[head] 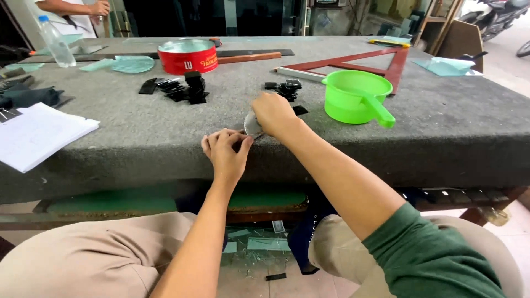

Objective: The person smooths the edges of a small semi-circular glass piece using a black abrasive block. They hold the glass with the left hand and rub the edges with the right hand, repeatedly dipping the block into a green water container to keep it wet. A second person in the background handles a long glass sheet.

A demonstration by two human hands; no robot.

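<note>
My left hand (224, 152) rests at the front edge of the grey carpeted table (165, 132), fingers pinched around something small and dark that I cannot make out. My right hand (274, 115) is just beyond it, closed on a small grey pad-like object (252, 126) pressed against the table surface. The two hands almost touch. Small black rectangular pieces lie in a pile (185, 88) further back, and a smaller group of black pieces (287, 88) sits behind my right hand.
A green plastic scoop (358, 97) stands to the right. A red round tin (188, 56), a red triangular frame (381, 63), a water bottle (56, 43) and white paper sheets (36, 135) surround the work area. Another person's arm (83, 8) is at the far left.
</note>
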